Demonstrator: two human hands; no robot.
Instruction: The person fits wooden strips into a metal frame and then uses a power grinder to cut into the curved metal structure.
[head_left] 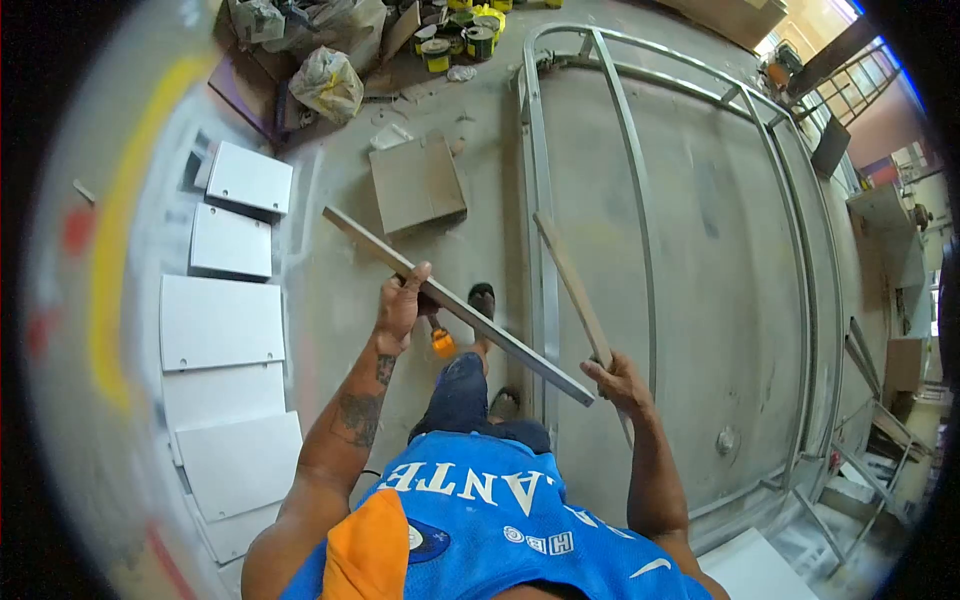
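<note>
My left hand [402,308] is closed around a long flat strip [480,322], which slants from upper left to lower right in front of my body. An orange-handled tool [441,341] shows just below that hand; whether the hand holds it too I cannot tell. My right hand [620,382] grips a second strip, a narrow wooden one [572,280], with its upper end leaning toward the metal frame. The lower end of this strip passes below my hand. The two strips are apart.
On the left, several white panels [222,322] lie in a column. A cardboard box [418,184] sits ahead on the floor. The large metal frame [640,190] stretches across the right side. Paint cans [480,42] and a plastic bag [328,86] are at the top.
</note>
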